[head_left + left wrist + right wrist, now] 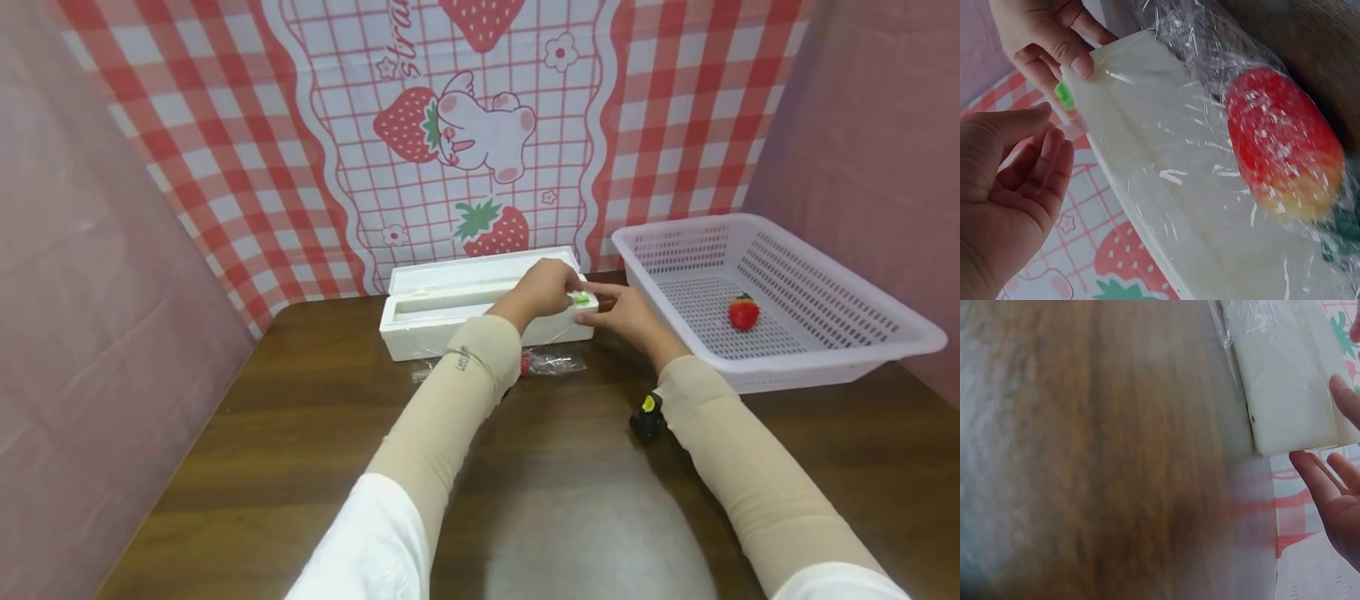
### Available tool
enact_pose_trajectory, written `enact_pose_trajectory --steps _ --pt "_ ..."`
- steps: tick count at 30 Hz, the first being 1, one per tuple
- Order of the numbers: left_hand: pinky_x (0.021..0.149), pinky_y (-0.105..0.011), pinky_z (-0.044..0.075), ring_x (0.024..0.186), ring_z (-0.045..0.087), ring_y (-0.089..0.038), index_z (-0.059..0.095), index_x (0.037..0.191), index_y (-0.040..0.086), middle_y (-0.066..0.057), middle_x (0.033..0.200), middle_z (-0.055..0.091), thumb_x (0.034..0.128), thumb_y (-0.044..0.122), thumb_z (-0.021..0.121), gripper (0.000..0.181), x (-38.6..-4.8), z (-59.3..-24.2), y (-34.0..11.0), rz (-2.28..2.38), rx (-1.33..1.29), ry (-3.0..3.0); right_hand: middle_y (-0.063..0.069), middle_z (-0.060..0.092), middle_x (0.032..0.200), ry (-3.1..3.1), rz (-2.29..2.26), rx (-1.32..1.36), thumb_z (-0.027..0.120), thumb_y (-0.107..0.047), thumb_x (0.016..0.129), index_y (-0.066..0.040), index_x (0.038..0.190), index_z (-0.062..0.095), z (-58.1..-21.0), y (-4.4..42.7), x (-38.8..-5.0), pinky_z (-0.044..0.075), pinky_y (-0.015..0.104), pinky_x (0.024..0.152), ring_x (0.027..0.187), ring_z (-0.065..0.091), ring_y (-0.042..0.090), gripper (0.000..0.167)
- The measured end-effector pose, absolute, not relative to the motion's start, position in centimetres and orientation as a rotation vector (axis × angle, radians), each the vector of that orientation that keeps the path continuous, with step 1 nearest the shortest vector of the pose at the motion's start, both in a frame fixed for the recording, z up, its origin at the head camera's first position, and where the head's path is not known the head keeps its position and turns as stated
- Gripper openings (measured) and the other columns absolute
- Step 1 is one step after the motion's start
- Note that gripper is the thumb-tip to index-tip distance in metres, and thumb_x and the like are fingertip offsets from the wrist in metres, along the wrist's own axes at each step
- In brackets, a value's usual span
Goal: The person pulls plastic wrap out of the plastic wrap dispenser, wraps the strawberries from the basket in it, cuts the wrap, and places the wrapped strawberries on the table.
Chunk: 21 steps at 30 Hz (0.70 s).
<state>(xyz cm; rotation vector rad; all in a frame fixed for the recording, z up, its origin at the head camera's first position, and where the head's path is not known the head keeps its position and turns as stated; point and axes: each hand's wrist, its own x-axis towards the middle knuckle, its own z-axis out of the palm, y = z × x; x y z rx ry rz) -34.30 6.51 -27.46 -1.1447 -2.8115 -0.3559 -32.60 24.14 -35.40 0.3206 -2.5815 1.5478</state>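
Soft light, pale glare on tabletop, white glints on plastic wrap, blurry right wrist view

Red-checked strawberry-print backdrop, pink side drapes, brown wooden table

Beige on both forearms! There's a snug left arm sleeve, small dark lettering towards its far end, and a matching right arm sleeve, lightly creased. Both stop at the wrists, so left hand and right hand are bare. Nearer, white sleeves! And at the right wrist, a chunky black device, yellow spot on top.
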Motion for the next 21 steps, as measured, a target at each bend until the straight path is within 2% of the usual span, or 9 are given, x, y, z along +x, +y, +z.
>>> enact_pose_trajectory --steps 4,6,14,17,21 --pt "0.089 -0.024 0.047 0.095 0.064 -0.017 0.075 0.108 0.009 -0.002 0.1 0.073 0.0831 0.007 0.07 0.025 -34.6 -27.6 7.6 -0.29 -1.153 -2.794 0.026 0.068 0.106 -2.593 1.422 0.337 0.08 -0.013 0.081 0.003 0.132 0.057 -35.3 24.2 -32.6 0.051 0.018 0.069 0.081 0.065 0.01 0.058" --pt "0.091 -0.025 0.047 0.098 0.063 -0.017 0.074 0.109 0.009 -0.002 0.103 0.073 0.0831 0.006 0.069 0.026 -34.6 -27.5 8.1 -0.248 -1.152 -2.801 0.024 0.07 0.102 -2.604 1.344 0.328 0.081 -0.013 0.08 0.003 0.129 0.06 -35.3 24.2 -32.7 0.05 0.017 0.067 0.077 0.062 0.007 0.056" --pt "0.09 -0.027 0.049 0.103 0.062 -0.015 0.073 0.109 0.014 0.002 0.109 0.069 0.0877 0.004 0.065 0.025 -34.3 -27.4 10.1 -0.025 -1.095 -2.892 0.023 0.07 0.096 -2.602 1.222 0.35 0.08 -0.008 0.08 0.005 0.119 0.066 -35.2 24.2 -32.5 0.048 0.019 0.064 0.078 0.061 0.019 0.043" --pt "0.085 -0.028 0.051 0.097 0.063 -0.014 0.073 0.103 0.014 0.002 0.105 0.068 0.0889 0.008 0.066 0.017 -34.4 -27.8 10.5 0.046 -1.09 -2.886 0.024 0.07 0.099 -2.596 1.237 0.368 0.079 -0.005 0.08 0.006 0.115 0.067 -35.3 24.2 -32.5 0.049 0.017 0.064 0.08 0.063 0.019 0.038" --pt "0.08 -0.029 0.053 0.088 0.062 -0.013 0.071 0.091 0.014 0.002 0.095 0.067 0.0897 0.01 0.065 0.008 -34.3 -28.1 10.5 0.103 -1.074 -2.86 0.021 0.07 0.092 -2.592 1.18 0.392 0.08 -0.008 0.08 0.004 0.113 0.068 -35.4 24.3 -32.4 0.047 0.019 0.061 0.075 0.06 0.02 0.037"
